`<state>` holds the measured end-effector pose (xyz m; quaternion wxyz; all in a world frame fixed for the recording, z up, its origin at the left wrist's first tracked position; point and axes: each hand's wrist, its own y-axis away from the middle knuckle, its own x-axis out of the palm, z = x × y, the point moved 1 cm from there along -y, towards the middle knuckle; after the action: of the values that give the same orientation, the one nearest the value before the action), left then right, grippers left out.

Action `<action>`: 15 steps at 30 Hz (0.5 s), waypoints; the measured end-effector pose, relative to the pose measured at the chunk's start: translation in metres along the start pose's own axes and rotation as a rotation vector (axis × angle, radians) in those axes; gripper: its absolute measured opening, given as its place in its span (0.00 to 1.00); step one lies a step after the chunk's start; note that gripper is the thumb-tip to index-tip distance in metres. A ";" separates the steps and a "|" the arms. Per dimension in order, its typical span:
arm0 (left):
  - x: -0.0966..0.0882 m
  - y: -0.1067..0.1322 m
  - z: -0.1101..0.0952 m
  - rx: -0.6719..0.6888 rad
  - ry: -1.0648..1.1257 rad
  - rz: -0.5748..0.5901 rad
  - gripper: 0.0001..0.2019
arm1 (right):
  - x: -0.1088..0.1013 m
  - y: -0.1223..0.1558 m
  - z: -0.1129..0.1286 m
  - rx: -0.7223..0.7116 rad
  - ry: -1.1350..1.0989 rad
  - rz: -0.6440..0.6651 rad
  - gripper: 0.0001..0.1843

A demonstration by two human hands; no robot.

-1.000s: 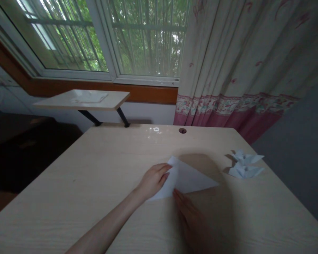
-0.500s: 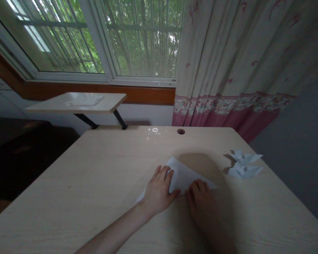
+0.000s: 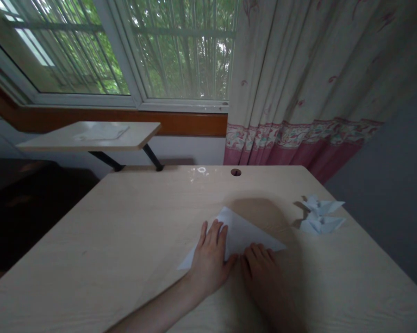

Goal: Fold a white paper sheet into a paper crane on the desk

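A white sheet of paper (image 3: pixel 246 231), folded into a triangle, lies on the wooden desk with its peak pointing away from me. My left hand (image 3: pixel 211 254) rests flat across its left half, fingers spread and thumb stretched toward the middle of the near edge. Against that near edge, right of centre, my right hand (image 3: pixel 260 266) presses down with curled fingers. Its fingertips are partly hidden, and I cannot tell whether they pinch the paper. The two thumbs almost meet.
Two folded white paper figures (image 3: pixel 321 217) stand near the desk's right edge. A small raised shelf (image 3: pixel 135 138) at the back left carries some white paper (image 3: pixel 104 132). Toward the back edge is a round cable hole (image 3: pixel 236 172). Behind hang a window and a curtain (image 3: pixel 284 92).
My right hand has slid slightly left and nearer along the paper's near edge, closer to my left thumb. My left fingers have shifted slightly, baring more of the left corner. The view moved a little.
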<state>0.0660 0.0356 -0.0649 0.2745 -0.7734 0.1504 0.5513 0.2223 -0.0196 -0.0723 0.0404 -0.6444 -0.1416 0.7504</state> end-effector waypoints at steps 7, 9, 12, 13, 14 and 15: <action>0.004 0.001 0.002 -0.041 0.051 -0.007 0.32 | 0.002 -0.001 -0.002 0.039 -0.028 -0.001 0.11; 0.005 0.001 0.003 -0.052 0.056 -0.007 0.32 | 0.002 -0.002 -0.005 0.062 -0.037 0.002 0.09; 0.006 0.000 0.004 -0.063 0.065 -0.014 0.33 | 0.000 -0.004 -0.014 0.103 -0.048 0.020 0.08; 0.007 0.000 0.004 -0.065 0.066 -0.013 0.33 | -0.002 -0.004 -0.018 0.118 -0.052 0.030 0.08; 0.007 0.000 0.004 -0.066 0.064 -0.009 0.33 | -0.004 -0.005 -0.022 0.131 -0.056 0.041 0.08; 0.007 0.000 0.005 -0.066 0.061 -0.004 0.33 | -0.005 -0.006 -0.026 0.145 -0.060 0.053 0.08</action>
<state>0.0647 0.0384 -0.0728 0.2450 -0.7988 0.1389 0.5317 0.2482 -0.0111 -0.0690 0.0629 -0.6206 -0.0710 0.7784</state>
